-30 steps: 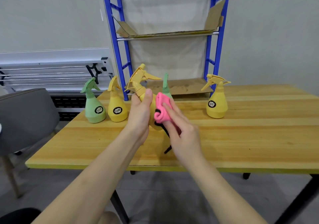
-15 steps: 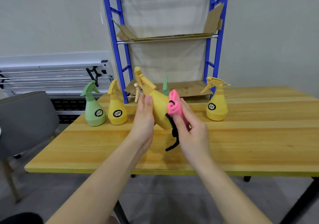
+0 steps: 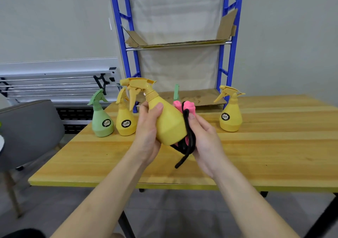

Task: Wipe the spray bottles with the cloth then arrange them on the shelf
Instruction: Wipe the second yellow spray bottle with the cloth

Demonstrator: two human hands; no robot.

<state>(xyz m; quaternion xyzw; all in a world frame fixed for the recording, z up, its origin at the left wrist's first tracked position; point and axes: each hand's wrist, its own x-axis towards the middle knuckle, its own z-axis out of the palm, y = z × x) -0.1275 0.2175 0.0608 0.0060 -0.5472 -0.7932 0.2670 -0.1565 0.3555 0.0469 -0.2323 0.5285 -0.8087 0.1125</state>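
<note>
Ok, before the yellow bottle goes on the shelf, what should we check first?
1. Left hand holds the yellow plastic spray bottle firmly by its neck: ok.
2. Right hand holds the pink cloth with black cord against the bottle: ok.
3. Bottle wiped all round: cannot tell.
4. Cardboard-lined lower level of the blue metal shelf has room: ok.
5. Path past the green spray bottle nozzle behind the hands: cannot tell.
6. Other bottles stand upright on the wooden table: ok.
</note>
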